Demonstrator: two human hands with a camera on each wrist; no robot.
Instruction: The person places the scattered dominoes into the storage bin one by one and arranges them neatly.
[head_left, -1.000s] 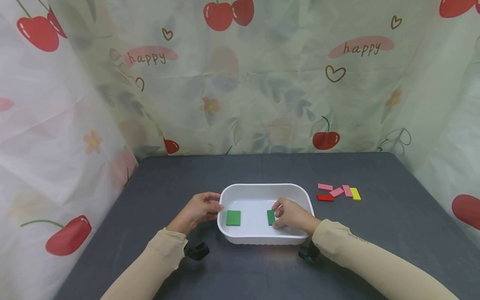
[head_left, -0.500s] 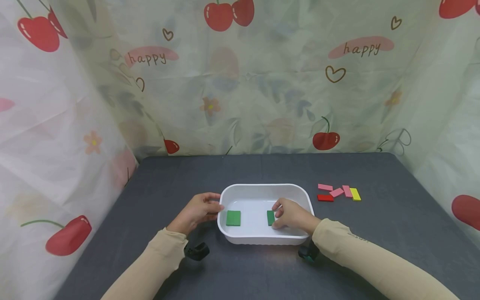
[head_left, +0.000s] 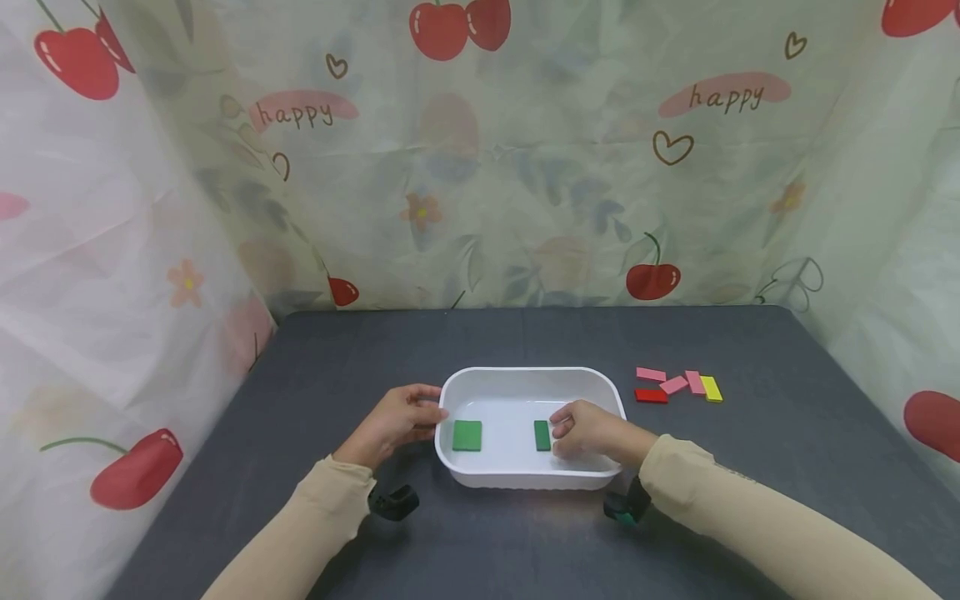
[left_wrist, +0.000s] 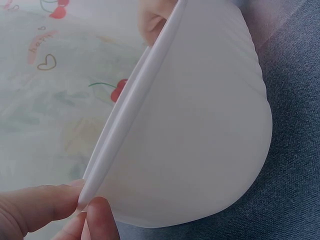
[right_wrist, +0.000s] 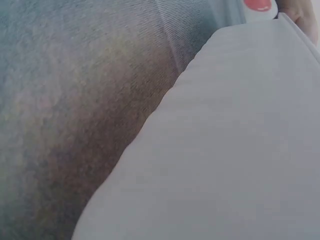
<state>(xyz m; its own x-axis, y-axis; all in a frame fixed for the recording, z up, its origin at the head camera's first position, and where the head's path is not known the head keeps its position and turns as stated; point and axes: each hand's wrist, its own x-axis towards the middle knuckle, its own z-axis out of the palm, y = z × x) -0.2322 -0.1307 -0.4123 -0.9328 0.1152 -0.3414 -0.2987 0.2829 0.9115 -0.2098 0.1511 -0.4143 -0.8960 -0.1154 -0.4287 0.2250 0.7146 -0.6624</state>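
A white plastic tray sits on the dark table. My left hand pinches its left rim; in the left wrist view the thumb and fingertips meet on either side of the rim. Inside the tray, a green square tile lies at the left. Farther right lies a narrower green rectangular tile. Just right of this narrow tile is my right hand, reaching over the tray's right side with loosely bent fingers and nothing visible in them. The right wrist view shows mostly the tray's outer wall.
Right of the tray lie several small flat pieces: a red one, pink ones and a yellow one. A patterned cloth hangs behind the table and at both sides.
My right hand has let go of the narrow green tile and shifted slightly right, leaving the whole tile in view. The left hand stays on the tray's rim.
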